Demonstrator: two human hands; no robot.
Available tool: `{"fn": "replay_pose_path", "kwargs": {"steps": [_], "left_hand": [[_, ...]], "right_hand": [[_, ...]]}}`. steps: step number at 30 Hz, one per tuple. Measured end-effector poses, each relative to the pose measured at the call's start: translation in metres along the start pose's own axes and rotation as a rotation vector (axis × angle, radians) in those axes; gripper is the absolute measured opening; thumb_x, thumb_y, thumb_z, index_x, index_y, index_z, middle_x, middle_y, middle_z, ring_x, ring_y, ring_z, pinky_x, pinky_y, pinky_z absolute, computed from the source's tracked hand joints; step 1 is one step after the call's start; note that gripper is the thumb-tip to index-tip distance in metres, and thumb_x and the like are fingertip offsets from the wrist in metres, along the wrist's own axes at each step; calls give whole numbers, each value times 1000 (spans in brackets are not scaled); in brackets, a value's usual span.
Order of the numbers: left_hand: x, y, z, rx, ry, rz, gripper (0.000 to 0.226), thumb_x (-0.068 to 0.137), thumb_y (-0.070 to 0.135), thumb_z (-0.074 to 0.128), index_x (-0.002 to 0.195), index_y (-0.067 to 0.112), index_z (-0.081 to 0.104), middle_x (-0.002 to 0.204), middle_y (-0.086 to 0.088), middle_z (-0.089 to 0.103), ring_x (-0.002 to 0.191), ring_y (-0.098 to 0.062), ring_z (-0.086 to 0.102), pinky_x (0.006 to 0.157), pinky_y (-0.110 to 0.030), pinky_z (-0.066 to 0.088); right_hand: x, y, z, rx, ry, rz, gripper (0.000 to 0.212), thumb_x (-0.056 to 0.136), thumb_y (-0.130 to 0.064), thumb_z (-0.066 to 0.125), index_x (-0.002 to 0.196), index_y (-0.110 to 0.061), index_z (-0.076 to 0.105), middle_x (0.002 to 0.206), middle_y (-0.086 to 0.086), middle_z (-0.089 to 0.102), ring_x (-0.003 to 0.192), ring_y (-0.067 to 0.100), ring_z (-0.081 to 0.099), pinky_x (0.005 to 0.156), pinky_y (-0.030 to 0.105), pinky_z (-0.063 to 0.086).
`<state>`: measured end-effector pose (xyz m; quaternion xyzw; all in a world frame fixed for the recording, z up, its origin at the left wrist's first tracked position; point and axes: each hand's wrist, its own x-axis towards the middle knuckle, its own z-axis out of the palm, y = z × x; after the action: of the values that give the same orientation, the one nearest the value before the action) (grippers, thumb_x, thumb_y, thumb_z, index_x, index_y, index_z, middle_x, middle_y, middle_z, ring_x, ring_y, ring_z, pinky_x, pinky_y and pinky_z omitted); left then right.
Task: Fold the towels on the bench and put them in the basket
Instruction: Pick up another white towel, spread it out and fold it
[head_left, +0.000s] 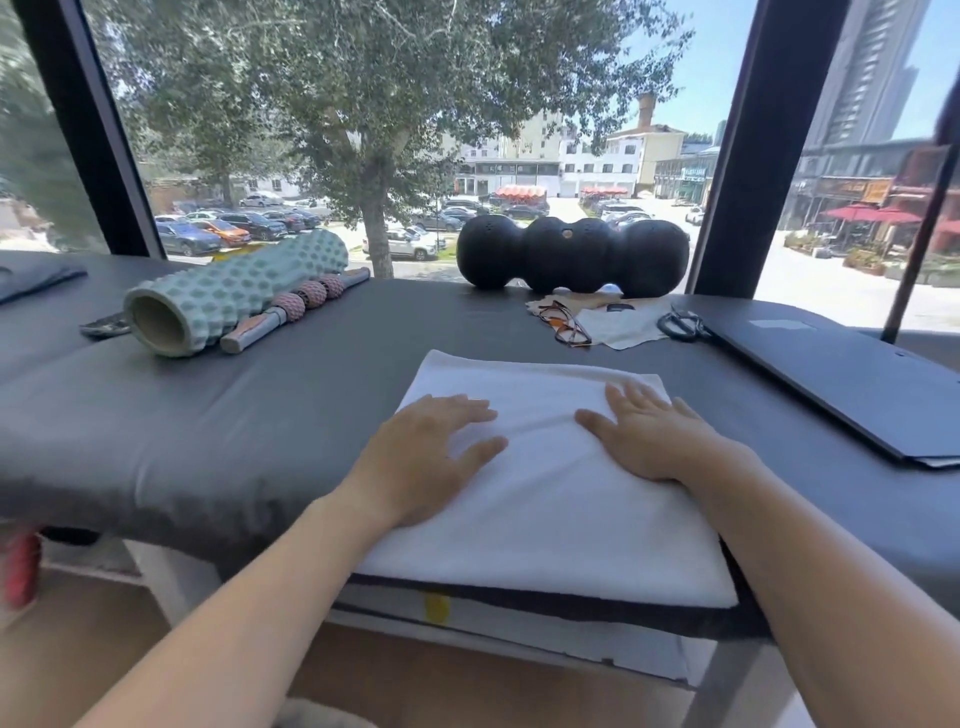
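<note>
A white towel (545, 499), folded into a rough square, lies on the grey padded bench (208, 426), reaching its near edge. My left hand (426, 457) lies flat on the towel's left part, fingers straight and spread. My right hand (654, 436) presses flat on the towel's right part, fingers pointing away from me. A soft crease runs between the two hands. No basket shows in this view.
A mint foam roller (228, 296) and a pink-beaded massage stick (296, 309) lie at the far left. A black peanut roller (571, 254) sits by the window. Glasses (563, 322), cloths (623, 325), scissors (680, 325) and a dark folder (841, 379) occupy the right.
</note>
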<state>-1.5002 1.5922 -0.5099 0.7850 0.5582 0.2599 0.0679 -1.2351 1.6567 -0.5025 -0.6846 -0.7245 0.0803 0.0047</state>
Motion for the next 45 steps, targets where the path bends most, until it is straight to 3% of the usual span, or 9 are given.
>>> {"fn": "replay_pose_path", "kwargs": {"steps": [5,10,14,18,24,27,31,39,45], "left_hand": [[-34,1,-3,120,-162,118,84,82,84,37,154,43,30,162,27,18,151,7,6,125,-24,0],[-62,-7,8,350,-128,303,100,76,93,35,159,43,11,166,20,4,154,-4,-1,126,-34,-3],[-63,-18,12,436,-72,363,101,77,87,45,160,36,15,167,11,18,154,-13,16,124,-40,9],[-70,-23,13,434,-31,398,90,87,79,44,160,34,17,166,8,23,153,-18,23,123,-40,11],[-81,-39,4,287,39,485,70,86,30,50,155,25,37,161,6,36,150,-17,32,122,-41,23],[-84,-51,0,187,112,472,63,86,16,45,149,19,49,155,6,45,147,-15,37,122,-38,26],[-89,-64,-5,49,230,370,64,81,10,35,139,13,60,144,5,57,139,-12,49,120,-30,31],[-94,-63,-14,-224,363,118,32,92,25,45,112,29,69,99,17,74,88,-6,69,74,-20,50],[-90,-37,-21,-381,470,90,32,101,49,40,82,34,60,60,-1,41,55,-15,34,53,-34,30]], "right_hand": [[-17,7,-8,-91,170,-41,79,97,-69,14,158,-19,25,166,5,19,154,21,11,125,46,7],[-71,-26,-2,3,130,-344,67,98,-68,23,158,-38,20,167,-12,10,155,10,4,126,35,4],[-83,-24,12,-30,35,-406,71,94,-74,14,158,-45,7,168,-15,-2,154,6,-6,126,35,-2],[-100,-14,12,-83,116,-440,79,89,-80,14,158,-45,3,167,-16,-3,153,4,-7,126,34,-1],[-133,-5,31,-238,215,-621,95,84,-84,34,157,-43,-12,166,-16,-16,153,8,-18,125,36,-6],[-140,4,44,-216,349,-671,81,90,-57,47,160,-34,14,167,-9,16,155,15,13,124,40,14],[-144,21,45,-72,538,-720,55,83,-29,53,138,-27,59,144,-11,56,137,13,50,113,37,41],[-141,53,31,394,632,-452,30,90,-8,63,100,-35,69,92,-22,71,84,7,66,72,25,50],[-145,46,13,676,604,-399,21,99,-34,51,79,-38,56,69,-7,54,65,9,46,59,17,35]]}}
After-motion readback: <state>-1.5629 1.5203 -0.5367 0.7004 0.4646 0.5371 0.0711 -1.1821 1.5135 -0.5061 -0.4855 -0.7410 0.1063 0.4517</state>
